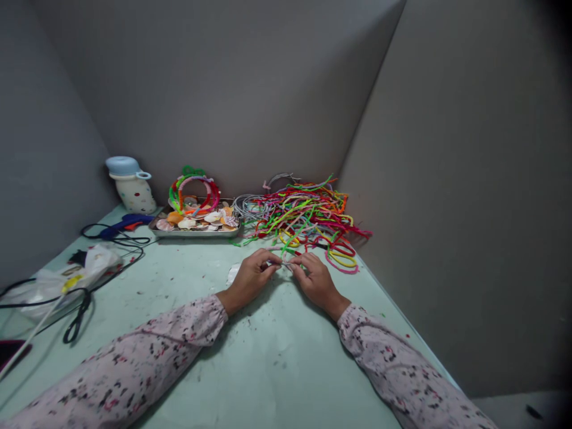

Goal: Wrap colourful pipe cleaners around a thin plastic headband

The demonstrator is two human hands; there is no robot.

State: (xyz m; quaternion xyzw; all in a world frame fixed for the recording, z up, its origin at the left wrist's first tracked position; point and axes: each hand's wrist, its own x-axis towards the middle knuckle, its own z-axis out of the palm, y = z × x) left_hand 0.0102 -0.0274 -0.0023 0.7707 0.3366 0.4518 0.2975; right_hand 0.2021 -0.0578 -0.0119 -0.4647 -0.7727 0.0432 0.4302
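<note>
Over the middle of the table my left hand [255, 273] and my right hand [316, 279] face each other, fingertips almost touching. Both are closed in a pinch on a thin greyish wire [286, 263], whose full shape I cannot make out. Just beyond the fingertips lie pink, green and red fuzzy pipe cleaner pieces; whether they join the wire is unclear. Behind the hands spreads a heap of colourful pipe cleaners [308, 208], with coils of bare silver wire [251, 207] at its left. A small white patch [233, 273] shows beside my left wrist.
A metal tray [196, 234] of seashells [214, 217] stands at the back, with hoops wrapped in pipe cleaner [210, 189] on it. Left are a speckled bottle [134, 193], a blue glue gun [123, 226], black cables [83, 316] and a plastic bag [96, 265]. Walls border the table.
</note>
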